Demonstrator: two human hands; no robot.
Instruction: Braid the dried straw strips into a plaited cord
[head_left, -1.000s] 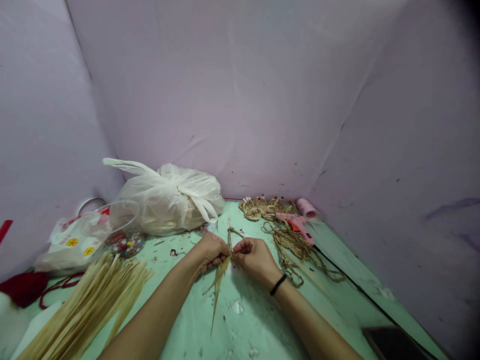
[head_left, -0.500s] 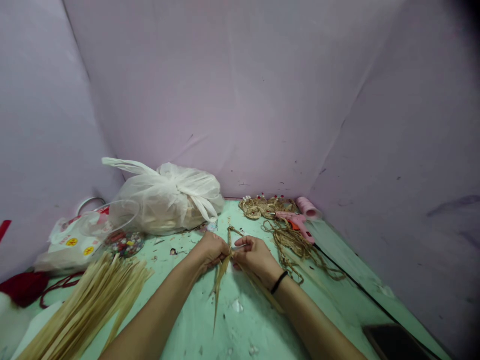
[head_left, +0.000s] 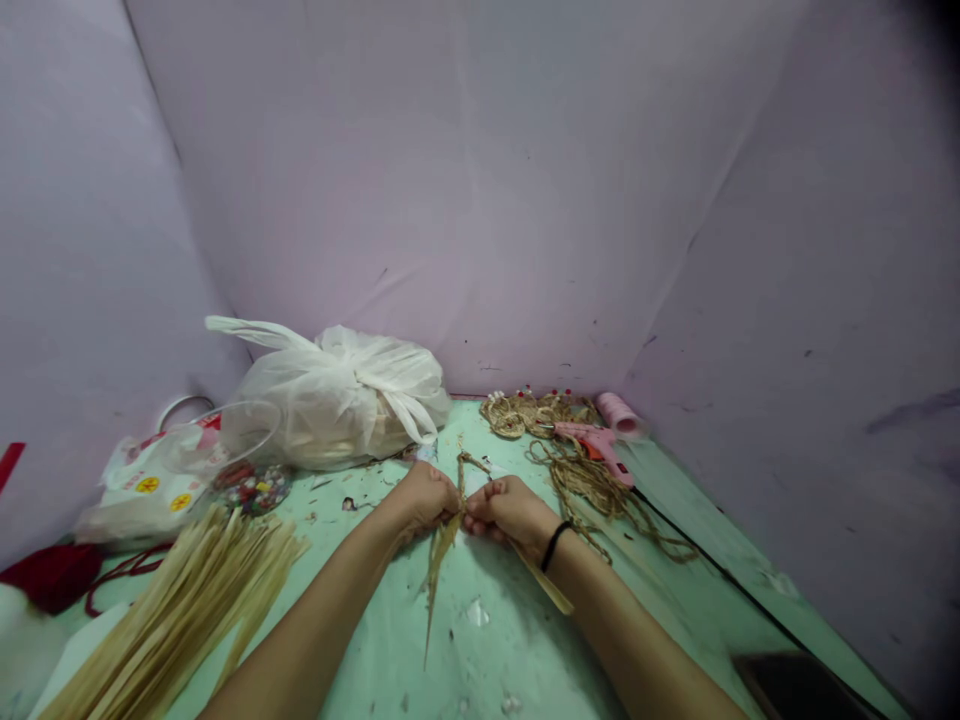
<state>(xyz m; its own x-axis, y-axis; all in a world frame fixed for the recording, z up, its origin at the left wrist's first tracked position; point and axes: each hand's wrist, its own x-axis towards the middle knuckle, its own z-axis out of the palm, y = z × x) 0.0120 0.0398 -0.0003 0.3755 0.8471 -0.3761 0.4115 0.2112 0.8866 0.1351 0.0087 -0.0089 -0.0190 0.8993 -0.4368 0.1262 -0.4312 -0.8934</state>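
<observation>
A thin braided cord of dry straw-coloured strips runs back from between my hands over the green table. My left hand pinches the cord's working end, with loose strip ends hanging below the fingers toward me. Close beside it on the right, my right hand is closed with thumb and fingers pressed on another strip. That strip's flat tail comes out under the palm near a black wristband. The exact crossing of the strips is hidden by my fingertips.
Left lie a bundle of dry strips, a beads container and a knotted white plastic bag. Right are a pink glue gun, coiled braid, pink thread spool and a dark flat object.
My right hand's fingers have curled closed onto the strip, where they were more spread before. The strip's tail has shifted slightly right. My left hand stays nearly still.
</observation>
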